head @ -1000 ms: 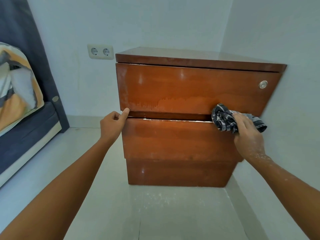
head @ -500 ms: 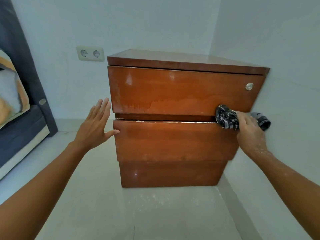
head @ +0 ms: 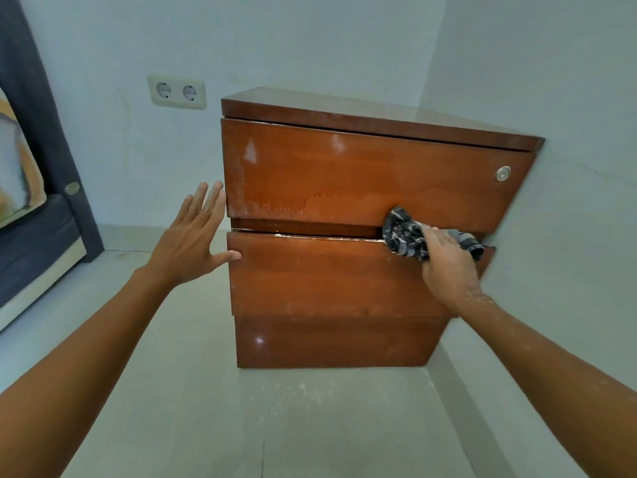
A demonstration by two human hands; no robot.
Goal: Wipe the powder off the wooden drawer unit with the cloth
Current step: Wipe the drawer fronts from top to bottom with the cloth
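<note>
The wooden drawer unit (head: 337,188) stands in the room's corner, reddish brown, with two drawer fronts and a plinth. A pale film of powder covers the lower band of the top drawer front, and white specks line the gap between the drawers. My right hand (head: 448,267) grips a dark patterned cloth (head: 405,236), pressed against the gap at the right end. My left hand (head: 193,239) is open with fingers spread at the unit's left edge, its thumb touching the lower drawer's corner.
A double wall socket (head: 176,92) is on the wall left of the unit. A bed with a dark frame (head: 38,257) and a patterned pillow (head: 17,177) stands at far left. Powder specks lie on the pale floor (head: 293,395) before the unit. A round lock (head: 503,173) sits on the top drawer.
My left hand has let go of the unit's left edge and opened, fingers spread. My right hand keeps the cloth at the right end of the gap, shifting little.
</note>
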